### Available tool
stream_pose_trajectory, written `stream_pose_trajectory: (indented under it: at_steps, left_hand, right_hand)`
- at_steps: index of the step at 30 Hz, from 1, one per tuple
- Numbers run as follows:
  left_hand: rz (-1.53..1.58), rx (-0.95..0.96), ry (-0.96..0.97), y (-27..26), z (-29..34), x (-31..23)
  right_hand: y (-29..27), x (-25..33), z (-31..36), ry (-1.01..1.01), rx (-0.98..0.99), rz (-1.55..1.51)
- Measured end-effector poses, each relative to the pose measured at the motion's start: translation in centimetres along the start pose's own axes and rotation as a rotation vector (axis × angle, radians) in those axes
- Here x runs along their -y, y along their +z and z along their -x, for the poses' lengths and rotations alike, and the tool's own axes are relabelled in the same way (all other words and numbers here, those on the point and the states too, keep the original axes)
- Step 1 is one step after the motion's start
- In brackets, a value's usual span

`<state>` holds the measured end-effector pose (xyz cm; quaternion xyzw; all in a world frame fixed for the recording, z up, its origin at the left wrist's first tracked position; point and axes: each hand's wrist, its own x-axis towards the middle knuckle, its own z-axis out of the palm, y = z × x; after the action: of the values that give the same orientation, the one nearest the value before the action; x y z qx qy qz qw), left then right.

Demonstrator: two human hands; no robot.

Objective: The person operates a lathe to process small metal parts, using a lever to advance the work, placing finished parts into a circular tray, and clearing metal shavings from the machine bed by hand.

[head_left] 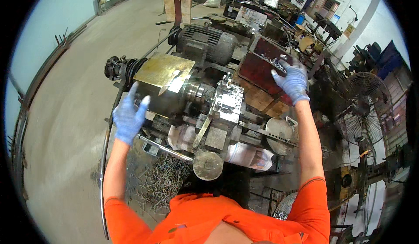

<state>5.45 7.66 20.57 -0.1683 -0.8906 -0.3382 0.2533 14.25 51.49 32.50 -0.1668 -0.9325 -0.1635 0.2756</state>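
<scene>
Left hand spread wide by the near-left corner of the brassy cover, right hand at the right edge of the red bin, grip unclear from here, metal parts inside, yellow sign unreadable

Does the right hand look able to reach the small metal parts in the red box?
Probably yes: the right hand appears near the metal parts, and the red box looks open-topped.

And at two o'clock the right hand blurs at the fingers, covering part of the red bin! Is it gripping any metal bits? Can't tell; they're too tiny to make out. Six o'clock, the orange shirt runs off the bottom edge.
</scene>
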Motion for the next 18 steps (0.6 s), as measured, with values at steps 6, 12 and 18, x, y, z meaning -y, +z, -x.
stream_pose_trajectory:
  at_steps: [6, 12, 18]
  left_hand:
    - [-0.213, 0.071, 0.297, 7.1, -2.8, -0.3]
    - [0.148, 0.064, 0.5, 7.2, 1.0, -4.6]
    - [0.087, 0.209, 0.454, 11.6, 1.9, -7.3]
  right_hand:
    - [1.1, -0.9, 8.0, -0.021, 0.014, -0.323]
    - [3.0, -2.1, 18.7, -0.044, 0.136, -0.448]
    - [2.6, -3.4, 23.0, 0.118, 0.101, -0.616]
